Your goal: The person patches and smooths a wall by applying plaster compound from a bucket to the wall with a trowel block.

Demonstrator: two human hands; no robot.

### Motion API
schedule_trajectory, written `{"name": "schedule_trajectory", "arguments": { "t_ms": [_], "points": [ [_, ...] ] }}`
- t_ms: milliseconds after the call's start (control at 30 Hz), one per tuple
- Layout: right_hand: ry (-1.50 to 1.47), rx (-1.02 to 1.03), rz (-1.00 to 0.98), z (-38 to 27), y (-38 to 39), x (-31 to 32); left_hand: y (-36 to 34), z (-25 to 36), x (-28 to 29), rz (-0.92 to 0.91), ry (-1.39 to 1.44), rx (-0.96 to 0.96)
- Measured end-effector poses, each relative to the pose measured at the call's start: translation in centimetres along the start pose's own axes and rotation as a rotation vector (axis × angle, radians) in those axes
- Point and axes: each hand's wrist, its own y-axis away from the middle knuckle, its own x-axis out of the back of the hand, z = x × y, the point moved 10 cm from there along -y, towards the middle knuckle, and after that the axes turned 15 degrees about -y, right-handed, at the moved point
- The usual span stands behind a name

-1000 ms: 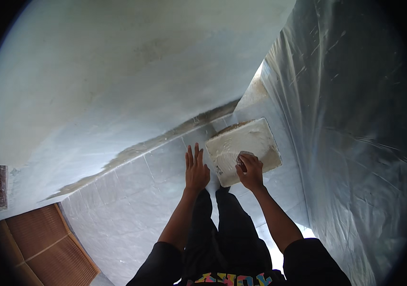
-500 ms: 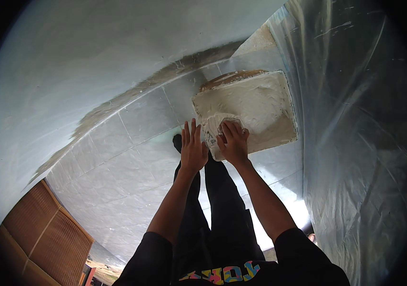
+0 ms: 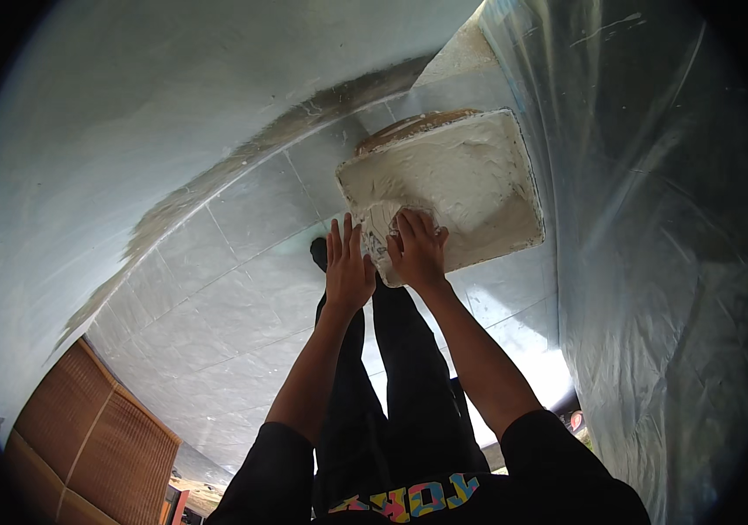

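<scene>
I have the left hand point(image 3: 350, 278) empty, fingers extended, at the tray point(image 3: 526, 179)'s left edge; the right hand point(image 3: 421, 259) bends over white paste point(image 3: 470, 166) inside it, grip unclear to me.

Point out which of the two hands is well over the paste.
The right hand: its bent fingers are over the pale paste in the rectangular tray, whereas the left hand is by the tray's left edge, fingers extended.

right hand point(image 3: 419, 251): palm hidden | tray point(image 3: 528, 178): rim partly covered | plastic sheet point(image 3: 645, 254): top cut off
</scene>
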Motion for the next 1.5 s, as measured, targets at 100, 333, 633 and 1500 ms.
{"name": "schedule_trajectory", "arguments": {
  "t_ms": [100, 333, 633, 1500],
  "points": [
    [-0.025, -0.049, -0.096, -0.4, 2.1, -0.1, -0.1, 0.1, 0.7, 0.000, 0.000, 0.010],
    [-0.057, -0.161, 0.010, 1.8, 0.9, 2.3, -0.8, -0.3, 1.8, 0.035, -0.012, 0.008],
    [-0.038, -0.195, 0.008, 1.8, 1.6, 0.9, 0.6, -1.0, 0.1, -0.046, -0.012, 0.040],
    [-0.116, -0.415, 0.147, 0.9, 2.9, 0.1, 1.7, -2.6, -0.3, -0.078, -0.043, 0.071]
  ]
}}
